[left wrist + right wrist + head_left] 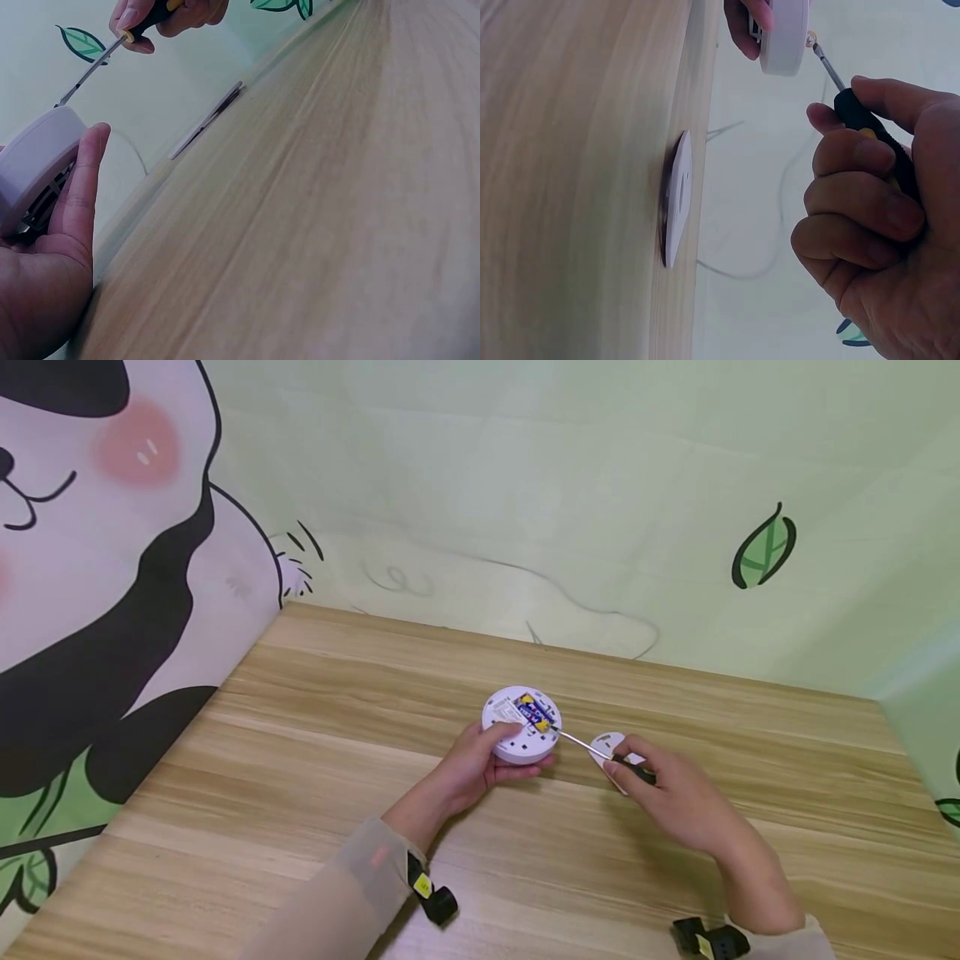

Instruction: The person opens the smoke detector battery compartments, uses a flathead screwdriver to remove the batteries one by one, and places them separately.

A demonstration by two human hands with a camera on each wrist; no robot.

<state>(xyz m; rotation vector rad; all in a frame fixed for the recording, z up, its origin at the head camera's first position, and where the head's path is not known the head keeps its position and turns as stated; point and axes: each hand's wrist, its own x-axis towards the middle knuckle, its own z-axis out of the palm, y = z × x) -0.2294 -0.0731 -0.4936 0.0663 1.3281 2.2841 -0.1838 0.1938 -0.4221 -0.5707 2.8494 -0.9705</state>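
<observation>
My left hand (467,770) holds a round white battery-powered device (537,748), thumb across its face and fingers beneath. Blue-and-yellow batteries (533,712) lie in an uncovered slot on that face. With curled fingers, my right hand (686,797) grips a screwdriver (862,116) by its black-and-yellow handle. The metal shaft (581,742) points left, and its tip is at the end of the batteries; whether it touches them I cannot tell. In the left wrist view the underside of the device shows dark slots, partly hidden by the fingers (79,187).
On the wooden table (315,710) a flat white plate (606,742) lies under the screwdriver, partly hidden by my right hand. Behind the table stands a pale green wall (480,485) with a painted panda and leaves. Black cameras (441,906) are strapped to both wrists.
</observation>
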